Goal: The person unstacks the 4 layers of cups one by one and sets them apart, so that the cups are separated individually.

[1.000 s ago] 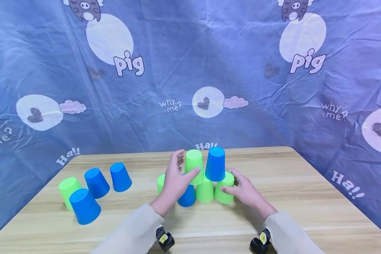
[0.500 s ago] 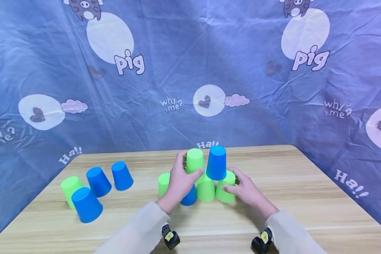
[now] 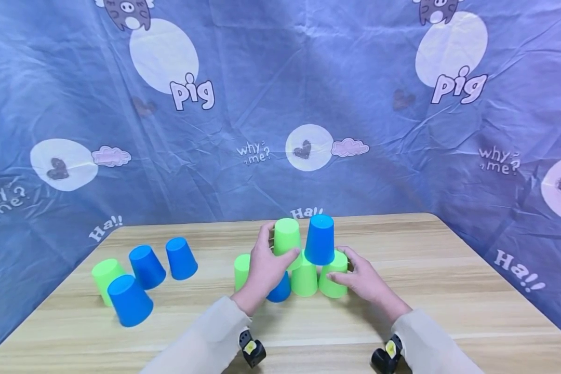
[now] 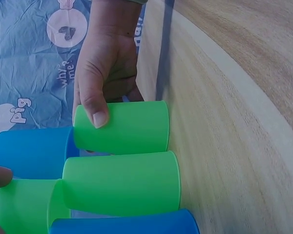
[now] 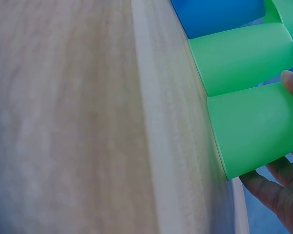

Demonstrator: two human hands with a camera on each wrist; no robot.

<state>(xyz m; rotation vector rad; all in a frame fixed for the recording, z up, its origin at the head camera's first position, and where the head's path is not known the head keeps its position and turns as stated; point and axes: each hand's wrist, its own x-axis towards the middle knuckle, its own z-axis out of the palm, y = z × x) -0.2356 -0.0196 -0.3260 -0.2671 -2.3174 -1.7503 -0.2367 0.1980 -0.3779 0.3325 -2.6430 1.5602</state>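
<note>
Upside-down plastic cups form a two-level stack in the head view. My left hand (image 3: 267, 266) grips the upper green cup (image 3: 287, 235), thumb in front and fingers behind its left side. Beside that cup stands the upper blue cup (image 3: 320, 240). My right hand (image 3: 361, 279) holds the lower right green cup (image 3: 333, 283) between thumb and fingers; its thumb also shows on this cup in the left wrist view. Left of it in the lower row are a middle green cup (image 3: 304, 278), a blue cup (image 3: 280, 290) partly behind my left hand, and a left green cup (image 3: 241, 269).
At the left of the wooden table (image 3: 449, 311) stand a separate green cup (image 3: 106, 275) and three blue cups, the front one (image 3: 130, 301) overlapping the green in view. A blue patterned cloth (image 3: 243, 104) hangs behind the table.
My left hand's fingers have closed in around the upper green cup. My right hand keeps its hold on the lower right green cup. The whole view has shifted slightly.
</note>
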